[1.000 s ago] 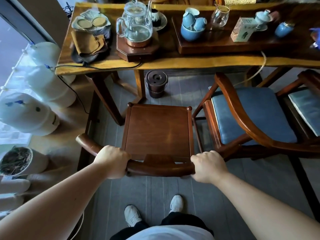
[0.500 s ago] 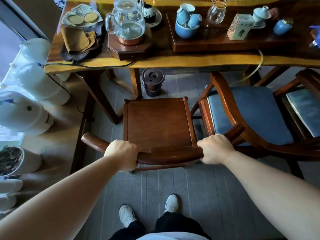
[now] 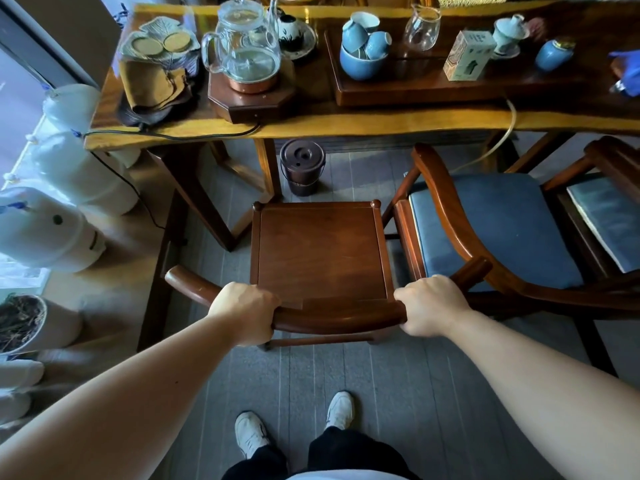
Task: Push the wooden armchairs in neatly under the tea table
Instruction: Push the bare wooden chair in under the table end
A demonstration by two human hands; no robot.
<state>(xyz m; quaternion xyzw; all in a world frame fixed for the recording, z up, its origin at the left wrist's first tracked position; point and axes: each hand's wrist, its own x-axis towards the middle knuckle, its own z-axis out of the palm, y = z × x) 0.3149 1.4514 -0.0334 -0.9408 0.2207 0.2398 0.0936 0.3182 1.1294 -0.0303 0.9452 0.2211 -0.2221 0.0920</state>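
Observation:
A dark wooden armchair (image 3: 320,251) with a bare square seat stands in front of me, its front edge a little short of the tea table (image 3: 346,123). My left hand (image 3: 244,315) and my right hand (image 3: 429,304) both grip its curved back rail. To the right a second armchair with a blue cushion (image 3: 495,230) sits partly under the table, its armrest close to my right hand. A third chair with a grey cushion (image 3: 609,216) shows at the right edge.
A small brown lidded bucket (image 3: 302,166) stands on the floor under the table, just beyond the chair seat. Table legs (image 3: 207,206) rise to the left. White water jugs (image 3: 45,230) and a plant pot (image 3: 24,323) line the left. Teaware and a glass kettle (image 3: 247,53) cover the tabletop.
The chair has slid forward toward the table with both hands on its back rail, and I have stepped after it. Its seat front now nears the bucket.

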